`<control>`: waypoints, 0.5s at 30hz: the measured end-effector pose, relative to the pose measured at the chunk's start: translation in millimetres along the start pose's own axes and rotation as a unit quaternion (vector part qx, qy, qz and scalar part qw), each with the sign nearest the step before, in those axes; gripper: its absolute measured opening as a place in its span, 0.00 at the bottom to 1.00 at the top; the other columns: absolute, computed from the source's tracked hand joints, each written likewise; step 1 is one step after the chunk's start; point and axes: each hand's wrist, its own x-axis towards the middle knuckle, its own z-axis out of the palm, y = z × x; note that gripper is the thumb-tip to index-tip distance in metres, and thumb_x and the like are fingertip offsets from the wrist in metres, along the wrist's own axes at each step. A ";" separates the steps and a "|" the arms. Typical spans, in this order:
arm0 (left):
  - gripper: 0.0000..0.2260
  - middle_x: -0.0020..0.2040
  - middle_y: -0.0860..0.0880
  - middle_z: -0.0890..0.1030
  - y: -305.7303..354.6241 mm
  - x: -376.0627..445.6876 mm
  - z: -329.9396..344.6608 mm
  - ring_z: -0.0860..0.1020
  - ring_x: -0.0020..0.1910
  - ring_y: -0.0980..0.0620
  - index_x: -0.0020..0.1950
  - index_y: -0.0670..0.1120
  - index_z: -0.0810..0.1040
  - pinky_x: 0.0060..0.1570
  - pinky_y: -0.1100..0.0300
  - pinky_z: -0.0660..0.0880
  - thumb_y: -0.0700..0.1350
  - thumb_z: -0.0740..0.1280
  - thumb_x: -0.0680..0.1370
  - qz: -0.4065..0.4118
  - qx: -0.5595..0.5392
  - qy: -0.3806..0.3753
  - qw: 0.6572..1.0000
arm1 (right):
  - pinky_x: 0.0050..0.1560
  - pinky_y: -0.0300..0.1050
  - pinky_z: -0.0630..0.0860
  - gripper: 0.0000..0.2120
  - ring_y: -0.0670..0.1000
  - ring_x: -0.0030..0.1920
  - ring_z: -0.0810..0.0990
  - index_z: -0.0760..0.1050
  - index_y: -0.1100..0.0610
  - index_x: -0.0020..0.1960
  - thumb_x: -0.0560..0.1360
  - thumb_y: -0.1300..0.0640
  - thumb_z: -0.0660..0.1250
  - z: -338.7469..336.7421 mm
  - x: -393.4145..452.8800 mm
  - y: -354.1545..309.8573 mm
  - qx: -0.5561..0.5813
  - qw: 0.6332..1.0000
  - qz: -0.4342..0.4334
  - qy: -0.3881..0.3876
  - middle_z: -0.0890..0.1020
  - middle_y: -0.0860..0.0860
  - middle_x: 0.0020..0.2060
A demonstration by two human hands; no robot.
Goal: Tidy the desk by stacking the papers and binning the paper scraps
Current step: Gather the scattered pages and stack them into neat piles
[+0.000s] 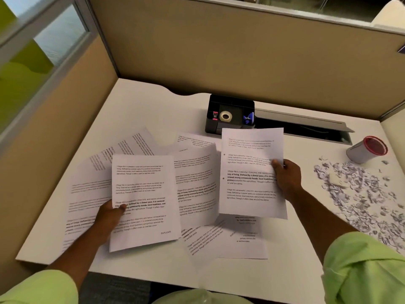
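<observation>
Several printed sheets lie fanned across the white desk (153, 106). My left hand (109, 218) grips the left edge of one sheet marked DUPLICATE (143, 194), thumb on top. My right hand (287, 176) pinches the right edge of another printed sheet (249, 172), lifted a little above the desk. More loose sheets (197, 178) lie between and under these two, and some spread to the left (92, 183). A heap of paper scraps (361, 194) covers the desk's right side.
A black desk organiser (230, 113) with a tape roll stands at the back centre. Beside it runs an open cable tray (306, 128). A small grey cup with a red rim (368, 150) lies tipped over near the scraps. Beige cubicle walls enclose the desk.
</observation>
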 end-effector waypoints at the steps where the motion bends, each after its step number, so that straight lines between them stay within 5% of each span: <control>1: 0.15 0.62 0.41 0.79 -1.3 0.3 -4.1 0.76 0.55 0.44 0.68 0.41 0.75 0.57 0.52 0.72 0.38 0.65 0.80 0.000 -0.002 0.002 1.000 | 0.49 0.57 0.82 0.13 0.59 0.45 0.84 0.81 0.59 0.46 0.80 0.49 0.67 4.1 -1.0 -0.6 -0.012 1.000 -0.006 0.001 0.85 0.53 0.41; 5: 0.15 0.62 0.40 0.79 -8.2 4.5 -21.0 0.77 0.59 0.39 0.67 0.41 0.75 0.56 0.52 0.73 0.39 0.66 0.80 0.004 0.009 0.012 1.000 | 0.42 0.47 0.72 0.13 0.57 0.40 0.79 0.77 0.57 0.42 0.80 0.49 0.65 11.8 -3.6 -11.3 -0.074 0.996 -0.046 -0.017 0.81 0.52 0.37; 11: 0.15 0.62 0.40 0.79 -19.6 15.0 -42.1 0.77 0.58 0.38 0.67 0.43 0.75 0.61 0.43 0.74 0.39 0.66 0.80 -0.023 0.002 0.028 0.999 | 0.47 0.55 0.79 0.13 0.60 0.43 0.82 0.79 0.58 0.44 0.79 0.49 0.66 21.0 14.2 -37.5 -0.096 0.993 -0.058 -0.031 0.84 0.56 0.40; 15: 0.16 0.62 0.40 0.79 -24.2 14.1 -39.7 0.77 0.58 0.38 0.68 0.43 0.74 0.59 0.47 0.74 0.39 0.65 0.80 -0.029 0.008 0.033 0.999 | 0.44 0.48 0.74 0.12 0.59 0.44 0.82 0.80 0.58 0.46 0.80 0.50 0.66 46.7 -4.8 -34.0 -0.112 0.991 -0.035 -0.059 0.84 0.55 0.42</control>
